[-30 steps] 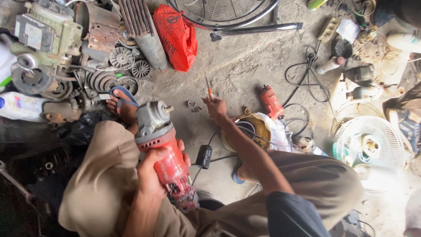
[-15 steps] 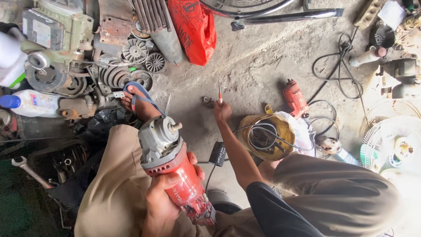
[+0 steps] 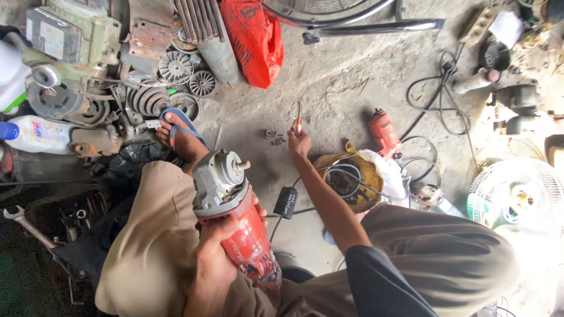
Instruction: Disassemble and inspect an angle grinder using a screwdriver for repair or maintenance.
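gripping the red angle grinder, your left hand has its fingers wrapped tight around the red body, with the grey gear head and its threaded spindle pointing up and away, just beyond your fingertips. the tool rests tilted over your left thigh. up and to the left of those fingers, your foot in a blue sandal sits on the concrete floor, and further left lie grey fan wheels, a green motor and a white plastic bottle. a spanner lies well apart on the far left.

moving right, a small black plug box lies near your right forearm. your right hand is stretched out over the floor, fingers pinched narrowly on a thin screwdriver with an orange handle, its shaft pointing away from you. a few small dark screws lie just left of those fingers. to the right of them are a second red power tool, a yellow tub holding coiled cable, and a white fan guard far right.
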